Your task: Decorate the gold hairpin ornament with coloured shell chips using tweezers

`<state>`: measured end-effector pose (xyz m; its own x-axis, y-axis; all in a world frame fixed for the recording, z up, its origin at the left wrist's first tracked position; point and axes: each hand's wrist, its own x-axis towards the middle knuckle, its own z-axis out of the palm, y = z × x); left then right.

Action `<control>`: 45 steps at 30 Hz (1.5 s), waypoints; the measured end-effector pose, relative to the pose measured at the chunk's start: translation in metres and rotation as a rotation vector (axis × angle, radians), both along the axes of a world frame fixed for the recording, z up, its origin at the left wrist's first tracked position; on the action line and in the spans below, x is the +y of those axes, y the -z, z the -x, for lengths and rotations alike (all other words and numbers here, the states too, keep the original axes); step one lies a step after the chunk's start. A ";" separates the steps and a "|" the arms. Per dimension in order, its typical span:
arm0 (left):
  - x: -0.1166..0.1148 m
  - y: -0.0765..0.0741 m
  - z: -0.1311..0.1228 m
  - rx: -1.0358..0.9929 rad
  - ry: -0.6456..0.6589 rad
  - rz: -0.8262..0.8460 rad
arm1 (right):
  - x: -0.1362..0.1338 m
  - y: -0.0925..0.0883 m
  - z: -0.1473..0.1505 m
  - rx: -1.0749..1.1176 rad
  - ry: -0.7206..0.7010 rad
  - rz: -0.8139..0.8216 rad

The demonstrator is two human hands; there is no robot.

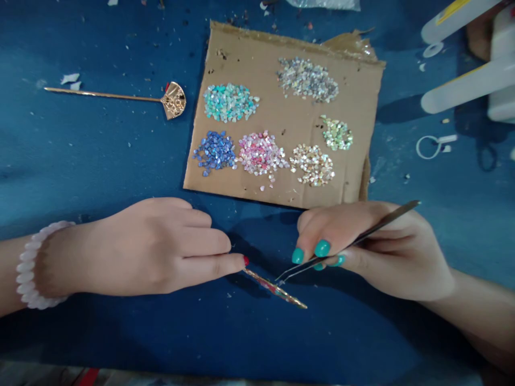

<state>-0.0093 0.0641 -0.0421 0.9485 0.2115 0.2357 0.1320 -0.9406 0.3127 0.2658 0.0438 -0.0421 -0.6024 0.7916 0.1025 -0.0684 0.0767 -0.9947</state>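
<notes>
Left grip (161, 249): pinching ornament (277, 290) at 1 end; right grip (392, 262): pinching tweezers (386, 222) (tips beside ornament)

Before you spreads a broad, flat blue tabletop (129, 332), paler toward your left and darker along its near edge. Past that edge you see a narrow, blurred greyish strip (44, 375) with a bright red patch (87, 377). Soft-edged shadows darken the blue.
</notes>
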 end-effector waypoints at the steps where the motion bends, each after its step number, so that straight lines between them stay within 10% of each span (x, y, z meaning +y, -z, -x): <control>1: 0.000 0.000 0.000 0.000 0.001 0.002 | 0.000 0.000 -0.001 0.003 -0.008 0.004; 45: 0.000 0.000 0.000 0.006 -0.035 0.033 | 0.001 -0.001 -0.002 -0.016 -0.034 0.049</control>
<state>-0.0089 0.0638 -0.0419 0.9417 0.2524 0.2226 0.1669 -0.9247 0.3422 0.2682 0.0445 -0.0410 -0.6300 0.7747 0.0543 -0.0539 0.0260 -0.9982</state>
